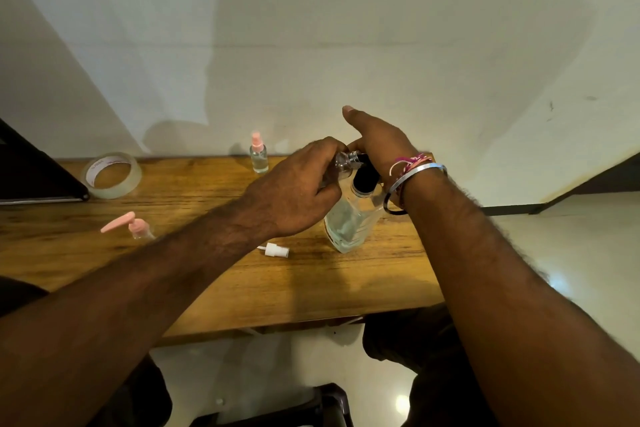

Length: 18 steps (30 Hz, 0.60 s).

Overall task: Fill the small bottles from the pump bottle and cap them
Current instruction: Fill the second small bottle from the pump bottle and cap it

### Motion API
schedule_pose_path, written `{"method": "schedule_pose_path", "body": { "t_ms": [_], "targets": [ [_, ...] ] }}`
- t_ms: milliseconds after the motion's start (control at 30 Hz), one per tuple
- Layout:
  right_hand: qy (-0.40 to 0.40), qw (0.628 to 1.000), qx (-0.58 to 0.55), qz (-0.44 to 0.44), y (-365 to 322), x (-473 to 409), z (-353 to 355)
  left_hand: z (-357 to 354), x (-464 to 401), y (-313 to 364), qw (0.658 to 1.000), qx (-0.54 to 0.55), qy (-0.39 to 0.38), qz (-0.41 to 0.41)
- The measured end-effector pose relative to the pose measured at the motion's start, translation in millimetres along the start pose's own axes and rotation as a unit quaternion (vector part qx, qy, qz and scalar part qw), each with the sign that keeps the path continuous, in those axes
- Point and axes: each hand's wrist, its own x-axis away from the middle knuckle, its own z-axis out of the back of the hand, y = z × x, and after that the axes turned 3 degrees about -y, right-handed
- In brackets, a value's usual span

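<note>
Both hands: left (298, 191) grips small bottle (341, 163); right (377, 146) presses pump bottle (349, 222).

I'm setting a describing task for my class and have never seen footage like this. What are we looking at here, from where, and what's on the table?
One picture, from a camera worn on a person's head, looking down at bare hands over a wooden table. The left hand holds a small clear bottle at the spout of the large pump bottle; the right hand rests on its black pump. Also there: a capped small bottle, a pink pump bottle, a white spray cap and a tape roll.
</note>
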Motion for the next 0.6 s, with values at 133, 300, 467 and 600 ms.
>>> {"method": "schedule_pose_path", "body": {
  "t_ms": [133, 300, 467, 600],
  "targets": [
    [-0.027, 0.999, 0.004, -0.03, 0, -4, 6, -1, -1, 0, 1.0, 0.003, 0.002, 0.004],
    [-0.049, 0.998, -0.004, -0.038, -10, 2, 8, 0, -1, -1, 1.0, -0.005, 0.006, 0.001],
    [-0.023, 0.999, 0.003, -0.022, -3, 0, 3, 0, 0, -1, 1.0, -0.005, 0.003, 0.002],
    [-0.005, 1.0, 0.005, -0.015, -3, -1, -1, 2, 0, -1, 1.0, -0.011, 0.0, 0.005]
  ]
}}
